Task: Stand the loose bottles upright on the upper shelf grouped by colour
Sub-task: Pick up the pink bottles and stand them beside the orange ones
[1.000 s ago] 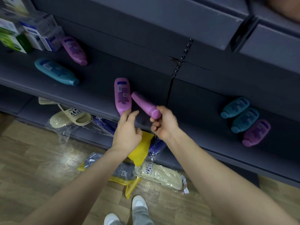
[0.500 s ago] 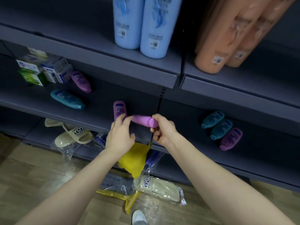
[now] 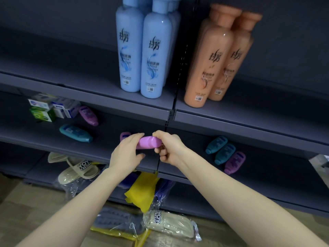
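Observation:
I hold a pink bottle (image 3: 148,142) level in front of the middle shelf (image 3: 35,138). My right hand (image 3: 169,150) grips its right end and my left hand (image 3: 127,152) wraps fingers and thumb round its left end. Another pink bottle (image 3: 124,135) lies mostly hidden behind my left hand. On the same shelf lie a purple bottle (image 3: 88,115) and a teal bottle (image 3: 75,132) at the left. At the right lie two teal bottles (image 3: 216,144) (image 3: 224,153) and a purple one (image 3: 235,163). The upper shelf (image 3: 80,86) runs above.
Tall blue bottles (image 3: 153,56) and orange bottles (image 3: 208,59) stand upright on the upper shelf's middle and right. Small boxes (image 3: 51,108) sit at the middle shelf's far left. Bagged slippers (image 3: 80,170) and a yellow packet (image 3: 140,191) lie on the bottom shelf and floor.
My view has tilted up, bringing the upper shelf and its tall bottles into sight. The pink bottle has been lifted and turned level, and my left hand has closed onto its free end.

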Tool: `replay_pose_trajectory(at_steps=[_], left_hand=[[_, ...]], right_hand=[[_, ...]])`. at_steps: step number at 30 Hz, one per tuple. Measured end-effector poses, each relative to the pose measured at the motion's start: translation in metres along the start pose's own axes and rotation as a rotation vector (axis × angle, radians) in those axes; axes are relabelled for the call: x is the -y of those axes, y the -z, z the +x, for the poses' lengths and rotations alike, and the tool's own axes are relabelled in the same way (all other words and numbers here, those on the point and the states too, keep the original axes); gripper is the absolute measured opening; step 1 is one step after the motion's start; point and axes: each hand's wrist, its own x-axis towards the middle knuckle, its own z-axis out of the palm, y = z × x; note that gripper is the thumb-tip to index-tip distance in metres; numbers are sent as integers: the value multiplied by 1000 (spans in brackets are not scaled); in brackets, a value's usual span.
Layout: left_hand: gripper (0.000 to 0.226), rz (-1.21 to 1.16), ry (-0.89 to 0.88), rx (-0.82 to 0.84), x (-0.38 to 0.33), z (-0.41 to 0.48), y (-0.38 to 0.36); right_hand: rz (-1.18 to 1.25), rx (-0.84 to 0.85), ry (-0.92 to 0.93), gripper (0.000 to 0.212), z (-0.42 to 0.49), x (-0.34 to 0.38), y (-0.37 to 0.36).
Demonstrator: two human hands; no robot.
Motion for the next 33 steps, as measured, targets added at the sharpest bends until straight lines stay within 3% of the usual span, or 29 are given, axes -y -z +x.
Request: replay_pose_trajectory(at_steps=[12,23,33], left_hand=[[35,-16,-144,-69,-29,-15,56],[40,-10,-238,-64,-68,-16,82],[40,-118,-210,-38,-124,-14,79]], right_hand=[[-79,27,72,20,-58,41,5],[-117,35,152,26,-96,66,30],[72,105,255,42,-113,62,81]])
